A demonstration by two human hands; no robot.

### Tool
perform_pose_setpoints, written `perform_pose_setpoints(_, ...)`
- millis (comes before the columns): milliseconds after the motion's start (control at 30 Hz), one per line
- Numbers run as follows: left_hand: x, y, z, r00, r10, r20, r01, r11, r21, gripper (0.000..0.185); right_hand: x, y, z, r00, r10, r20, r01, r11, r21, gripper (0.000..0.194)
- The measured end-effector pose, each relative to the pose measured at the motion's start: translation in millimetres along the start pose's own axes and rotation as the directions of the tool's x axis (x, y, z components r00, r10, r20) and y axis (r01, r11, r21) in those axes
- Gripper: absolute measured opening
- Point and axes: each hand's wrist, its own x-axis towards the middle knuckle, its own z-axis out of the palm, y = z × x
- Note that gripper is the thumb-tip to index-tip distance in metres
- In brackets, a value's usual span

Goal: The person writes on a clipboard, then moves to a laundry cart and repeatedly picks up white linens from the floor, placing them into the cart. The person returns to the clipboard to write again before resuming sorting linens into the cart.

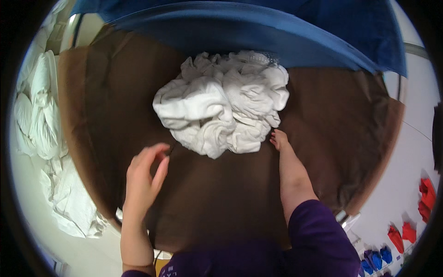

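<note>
A crumpled heap of white cloth, towel-like in texture (221,100), lies at the bottom of a large brown fabric-lined bin (207,194). My left hand (147,173) is above the bin at the heap's near left side, thumb and fingers apart, holding nothing. Low at the heap's right edge is my right hand (279,139), its fingers beside the cloth; whether they touch it I cannot tell. The underside of the heap is hidden.
A blue fabric flap (242,34) hangs over the bin's far side. White bundled cloth (45,107) and a white sack-like sheet (74,197) lie on the floor at left. Red cloths (427,199) and blue cloths (375,259) are at lower right.
</note>
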Motion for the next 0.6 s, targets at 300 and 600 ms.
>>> perform_pose_setpoints(300,20,-12,12,0.979,-0.166,0.121,0.161,0.986,0.048,0.026,135,74,-3,0.821,-0.060,0.568,-0.247,0.859,0.448,0.034)
perform_pose_setpoints(600,15,-1,7,0.976,-0.179,0.126,0.172,0.983,0.059,0.029,96,40,22,0.893,0.009,0.450,-0.219,0.882,0.416,0.056)
